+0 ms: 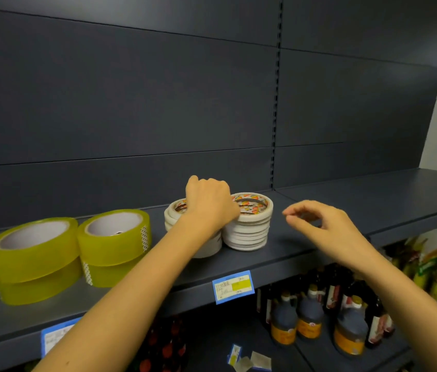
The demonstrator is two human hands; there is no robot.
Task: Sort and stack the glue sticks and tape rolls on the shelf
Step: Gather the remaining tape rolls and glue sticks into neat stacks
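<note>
Two stacks of white tape rolls stand side by side on the dark grey shelf [319, 226]. My left hand [209, 205] grips the top of the left white stack [174, 218], hiding much of it. The right white stack [249, 229] stands touching it, with an orange printed label on top. My right hand [327, 226] hovers just right of that stack, fingers loosely curled, holding nothing. Further left stand two stacks of yellow clear tape [34, 259] [115, 242], each two rolls high. No glue sticks are in view.
Blue price tags [233, 287] hang on the shelf's front edge. The shelf below holds dark sauce bottles [308, 318] and colourful packets [432, 272] at the right. A slotted upright [276, 103] divides the dark back panel. The shelf stretches on to the right.
</note>
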